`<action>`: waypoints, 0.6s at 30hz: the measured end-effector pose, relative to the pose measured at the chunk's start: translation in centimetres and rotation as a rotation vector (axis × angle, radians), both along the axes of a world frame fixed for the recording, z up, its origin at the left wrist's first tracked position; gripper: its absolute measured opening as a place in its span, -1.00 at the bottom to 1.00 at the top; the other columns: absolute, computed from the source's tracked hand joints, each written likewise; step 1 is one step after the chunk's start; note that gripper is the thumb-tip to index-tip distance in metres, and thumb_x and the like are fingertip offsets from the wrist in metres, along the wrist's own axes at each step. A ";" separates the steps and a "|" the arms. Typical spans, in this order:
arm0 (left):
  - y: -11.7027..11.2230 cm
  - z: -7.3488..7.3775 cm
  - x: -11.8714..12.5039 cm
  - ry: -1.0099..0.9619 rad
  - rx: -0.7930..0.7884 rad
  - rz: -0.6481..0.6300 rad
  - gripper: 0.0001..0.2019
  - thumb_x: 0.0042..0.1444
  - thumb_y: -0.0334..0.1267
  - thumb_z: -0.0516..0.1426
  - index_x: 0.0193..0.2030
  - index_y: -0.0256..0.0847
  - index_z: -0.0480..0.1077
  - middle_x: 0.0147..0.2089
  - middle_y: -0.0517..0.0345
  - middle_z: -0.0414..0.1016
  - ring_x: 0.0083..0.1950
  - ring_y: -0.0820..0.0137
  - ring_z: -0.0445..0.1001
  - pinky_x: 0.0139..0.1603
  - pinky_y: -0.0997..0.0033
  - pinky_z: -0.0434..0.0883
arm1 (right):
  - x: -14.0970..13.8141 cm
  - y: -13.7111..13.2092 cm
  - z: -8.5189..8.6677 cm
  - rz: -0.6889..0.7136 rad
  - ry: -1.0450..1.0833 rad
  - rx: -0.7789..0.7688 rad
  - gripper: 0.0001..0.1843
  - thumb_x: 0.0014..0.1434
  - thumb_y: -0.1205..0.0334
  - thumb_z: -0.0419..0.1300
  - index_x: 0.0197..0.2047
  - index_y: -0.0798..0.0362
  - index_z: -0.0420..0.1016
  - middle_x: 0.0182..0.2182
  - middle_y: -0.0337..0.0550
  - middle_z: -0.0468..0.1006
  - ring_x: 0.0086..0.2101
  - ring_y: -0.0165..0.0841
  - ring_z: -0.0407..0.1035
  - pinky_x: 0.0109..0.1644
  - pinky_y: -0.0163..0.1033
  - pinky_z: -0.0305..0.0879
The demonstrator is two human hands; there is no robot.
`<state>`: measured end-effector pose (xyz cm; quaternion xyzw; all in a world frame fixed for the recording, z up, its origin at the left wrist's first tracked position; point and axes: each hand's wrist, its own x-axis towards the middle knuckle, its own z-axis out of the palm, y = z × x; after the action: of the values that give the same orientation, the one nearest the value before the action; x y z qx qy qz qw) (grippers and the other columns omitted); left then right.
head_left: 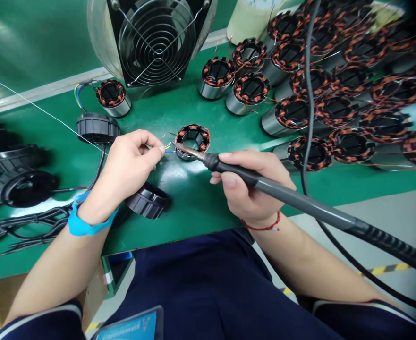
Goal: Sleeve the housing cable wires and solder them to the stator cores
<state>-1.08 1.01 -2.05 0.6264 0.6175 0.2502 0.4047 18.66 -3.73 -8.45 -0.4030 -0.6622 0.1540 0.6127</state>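
Left hand (131, 161) pinches wires (168, 148), right hand (250, 199) grips a soldering iron (307, 203) (both closed).

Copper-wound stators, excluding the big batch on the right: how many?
2. One stator is by the soldering iron tip; a second stator stands left of and below the fan in view. Others may be hidden.
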 end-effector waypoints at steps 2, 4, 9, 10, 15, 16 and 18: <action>0.0 0.0 0.1 -0.004 -0.003 0.012 -0.97 -0.01 -0.33 0.17 -0.42 -0.21 0.44 -0.58 0.24 0.37 -0.56 0.49 0.28 -0.54 0.46 0.20 | 0.0 0.0 0.1 0.004 -0.006 -0.007 -0.76 0.20 0.19 0.19 -0.04 -0.17 0.46 -0.36 -0.25 0.60 -0.52 -0.35 0.47 -0.48 -0.19 0.45; 0.0 0.0 0.1 -0.008 -0.002 0.022 -0.97 -0.01 -0.35 0.17 -0.41 -0.22 0.44 -0.57 0.24 0.37 -0.56 0.48 0.29 -0.54 0.46 0.20 | 0.0 0.0 0.2 0.015 -0.017 -0.011 -0.75 0.21 0.18 0.19 -0.02 -0.20 0.45 -0.33 -0.24 0.61 -0.50 -0.34 0.49 -0.46 -0.18 0.47; 0.1 0.0 0.2 -0.026 -0.010 0.027 -0.97 -0.02 -0.36 0.17 -0.42 -0.22 0.44 -0.58 0.24 0.37 -0.56 0.49 0.30 -0.55 0.48 0.21 | 0.0 -0.2 0.4 0.036 -0.055 -0.037 -0.76 0.24 0.15 0.17 -0.01 -0.18 0.43 -0.29 -0.23 0.62 -0.47 -0.32 0.52 -0.43 -0.17 0.50; 0.1 0.0 0.2 -0.027 -0.012 0.029 -0.98 -0.02 -0.36 0.17 -0.42 -0.22 0.44 -0.59 0.25 0.37 -0.56 0.49 0.30 -0.55 0.48 0.21 | 0.0 -0.2 0.4 0.037 -0.055 -0.040 -0.76 0.24 0.15 0.17 -0.01 -0.18 0.43 -0.29 -0.22 0.62 -0.46 -0.32 0.52 -0.43 -0.17 0.50; 0.1 0.1 0.3 -0.034 -0.009 0.041 -0.97 -0.02 -0.36 0.17 -0.44 -0.22 0.43 -0.61 0.27 0.35 -0.58 0.51 0.28 -0.57 0.50 0.20 | -0.1 -0.1 0.3 0.044 -0.015 -0.028 -0.74 0.22 0.19 0.20 -0.01 -0.17 0.46 -0.30 -0.23 0.61 -0.45 -0.32 0.51 -0.41 -0.16 0.48; 0.1 0.1 0.3 -0.034 -0.009 0.042 -0.97 -0.01 -0.35 0.17 -0.44 -0.22 0.43 -0.61 0.27 0.35 -0.58 0.51 0.28 -0.57 0.50 0.19 | -0.1 -0.1 0.2 0.048 -0.007 -0.027 -0.74 0.21 0.19 0.20 -0.01 -0.16 0.46 -0.30 -0.23 0.61 -0.45 -0.32 0.51 -0.42 -0.16 0.48; 0.1 0.1 0.3 -0.033 -0.012 0.042 -0.97 -0.01 -0.35 0.17 -0.43 -0.22 0.43 -0.61 0.26 0.35 -0.58 0.51 0.29 -0.57 0.50 0.20 | -0.1 -0.1 0.2 0.060 0.005 -0.023 -0.74 0.20 0.21 0.21 -0.02 -0.14 0.48 -0.31 -0.23 0.62 -0.47 -0.32 0.51 -0.44 -0.17 0.46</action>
<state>-0.79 1.10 -1.98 0.6068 0.6252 0.2651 0.4131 18.58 -3.79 -8.30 -0.3894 -0.6707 0.1810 0.6048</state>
